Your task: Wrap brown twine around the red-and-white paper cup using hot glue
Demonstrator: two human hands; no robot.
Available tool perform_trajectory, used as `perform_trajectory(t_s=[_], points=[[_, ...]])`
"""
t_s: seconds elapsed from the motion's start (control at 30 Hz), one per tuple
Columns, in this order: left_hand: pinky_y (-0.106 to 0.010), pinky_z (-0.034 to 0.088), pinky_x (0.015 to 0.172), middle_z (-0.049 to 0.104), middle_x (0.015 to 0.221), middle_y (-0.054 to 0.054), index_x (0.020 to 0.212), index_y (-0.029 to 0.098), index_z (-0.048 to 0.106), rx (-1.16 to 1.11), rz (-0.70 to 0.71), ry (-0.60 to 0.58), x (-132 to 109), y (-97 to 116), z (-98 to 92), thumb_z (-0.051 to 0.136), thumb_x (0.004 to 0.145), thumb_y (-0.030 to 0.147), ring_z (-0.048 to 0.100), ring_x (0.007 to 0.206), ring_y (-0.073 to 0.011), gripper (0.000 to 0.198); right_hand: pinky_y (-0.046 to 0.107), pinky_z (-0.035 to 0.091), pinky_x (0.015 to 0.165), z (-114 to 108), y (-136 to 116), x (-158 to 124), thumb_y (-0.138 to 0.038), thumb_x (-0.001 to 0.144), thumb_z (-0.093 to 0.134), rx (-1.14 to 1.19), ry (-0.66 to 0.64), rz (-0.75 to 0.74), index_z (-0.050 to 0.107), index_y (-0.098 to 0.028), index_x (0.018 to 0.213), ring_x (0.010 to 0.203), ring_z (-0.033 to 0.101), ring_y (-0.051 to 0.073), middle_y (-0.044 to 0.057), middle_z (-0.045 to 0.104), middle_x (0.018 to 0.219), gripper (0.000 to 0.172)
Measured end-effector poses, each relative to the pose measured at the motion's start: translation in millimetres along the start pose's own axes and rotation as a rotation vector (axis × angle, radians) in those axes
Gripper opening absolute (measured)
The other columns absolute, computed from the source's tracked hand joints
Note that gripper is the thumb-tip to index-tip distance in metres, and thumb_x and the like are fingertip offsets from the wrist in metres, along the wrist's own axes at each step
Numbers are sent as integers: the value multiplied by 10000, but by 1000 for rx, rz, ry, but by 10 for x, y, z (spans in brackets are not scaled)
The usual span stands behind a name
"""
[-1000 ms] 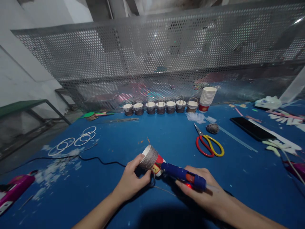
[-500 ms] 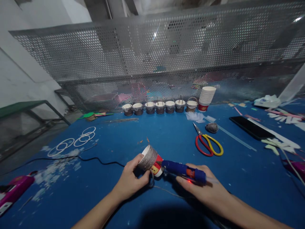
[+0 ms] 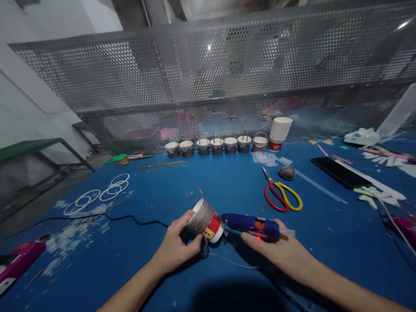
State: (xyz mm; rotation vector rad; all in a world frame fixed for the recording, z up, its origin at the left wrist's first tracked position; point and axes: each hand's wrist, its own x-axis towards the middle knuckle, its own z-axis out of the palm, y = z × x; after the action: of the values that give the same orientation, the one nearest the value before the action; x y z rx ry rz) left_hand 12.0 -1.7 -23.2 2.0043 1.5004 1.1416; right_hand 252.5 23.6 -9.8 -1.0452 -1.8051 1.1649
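Observation:
My left hand (image 3: 178, 242) grips a paper cup (image 3: 205, 220) tilted on its side, its white mouth toward the upper left. Grey-brown cord is wound around the mouth half; the red and yellow printed part and white base show bare. A loose length of cord (image 3: 232, 262) trails from the cup to the right across the table. In my right hand (image 3: 276, 247) is a blue hot glue gun (image 3: 248, 223) with a lit red light and a clear glue stick out of its back. Its nozzle points left, at the cup's printed side; whether it touches I cannot tell.
Red-and-yellow scissors (image 3: 282, 196), a ball of cord (image 3: 287, 173) and a black phone (image 3: 339, 172) lie to the right. Along the mesh panel (image 3: 136, 86) stand several cord-wrapped cups (image 3: 217, 147) and a cup stack (image 3: 280, 132). White rings (image 3: 113, 187) and a black cable (image 3: 136, 220) lie left.
The glue gun has shifted slightly relative to the cup, and its glue stick shows more sharply. The cup stays in my left hand. The whole view has moved a little.

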Motion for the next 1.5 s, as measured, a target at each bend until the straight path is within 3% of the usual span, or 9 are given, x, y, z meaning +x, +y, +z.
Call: perform_trajectory(t_s=[0.23, 0.53, 0.7, 0.83, 1.03, 1.2, 1.3, 1.4, 1.5], points=[[-238, 519, 641, 690, 757, -23, 827, 173, 652, 14, -23, 5, 1, -10, -12, 532, 674, 211, 615, 650, -150, 198, 232, 423, 463, -33, -89, -26, -411, 749, 609, -56, -26, 136, 618, -191, 614, 541, 471, 136, -5, 504, 571, 258], [-241, 517, 664, 708, 827, -40, 931, 158, 649, -47, -13, 9, -18, -69, -18, 552, 675, 188, 640, 694, -162, 276, 253, 364, 472, -73, -98, 30, -412, 757, 580, 29, -99, 92, 602, -200, 579, 503, 405, 124, -15, 466, 530, 277], [-228, 482, 606, 671, 782, -28, 893, 155, 628, -148, -76, 19, -19, -82, -32, 565, 678, 188, 599, 661, -147, 227, 254, 339, 440, -172, 28, 197, -488, 791, 522, 12, -112, 235, 570, -190, 574, 422, 400, 103, -7, 509, 506, 371], [-216, 450, 575, 622, 727, 0, 836, 164, 612, -212, -123, 26, 12, -34, -18, 576, 685, 197, 554, 628, -129, 158, 293, 437, 590, -161, 243, 351, -481, 777, 536, -110, -39, 135, 652, -181, 706, 640, 567, 179, 57, 648, 693, 330], [-229, 433, 581, 557, 673, 19, 762, 163, 584, -275, -256, 83, 53, 68, -11, 615, 696, 276, 520, 625, -131, 134, 370, 463, 707, -114, 444, 461, -545, 787, 510, -475, 6, 85, 668, -180, 788, 806, 600, 262, 92, 655, 820, 398], [-266, 463, 665, 600, 746, -5, 829, 162, 588, -366, -323, 118, 34, 120, -33, 608, 756, 348, 562, 702, -158, 202, 401, 484, 821, -382, 297, 387, -575, 747, 579, -387, -24, 108, 650, -188, 1004, 946, 626, 284, 114, 669, 1039, 470], [-274, 464, 694, 612, 761, -7, 836, 167, 579, -360, -320, 148, 25, 129, -32, 601, 771, 360, 576, 721, -165, 204, 426, 476, 864, -586, 82, 273, -568, 716, 620, -329, 253, 37, 621, -198, 1055, 983, 617, 290, 123, 655, 1094, 502], [-278, 461, 704, 615, 766, -8, 831, 170, 583, -316, -305, 181, 19, 153, -15, 583, 785, 358, 575, 728, -169, 193, 352, 518, 757, -552, -165, 140, -497, 796, 582, -209, 437, -134, 609, -205, 967, 838, 647, 225, 81, 675, 949, 339], [-282, 461, 706, 628, 761, -11, 831, 176, 598, -284, -275, 180, 6, 201, 4, 565, 789, 353, 573, 723, -173, 185, 287, 524, 686, -214, -284, 80, -342, 858, 566, -174, 227, -267, 606, -204, 926, 754, 651, 176, 43, 679, 850, 159]])
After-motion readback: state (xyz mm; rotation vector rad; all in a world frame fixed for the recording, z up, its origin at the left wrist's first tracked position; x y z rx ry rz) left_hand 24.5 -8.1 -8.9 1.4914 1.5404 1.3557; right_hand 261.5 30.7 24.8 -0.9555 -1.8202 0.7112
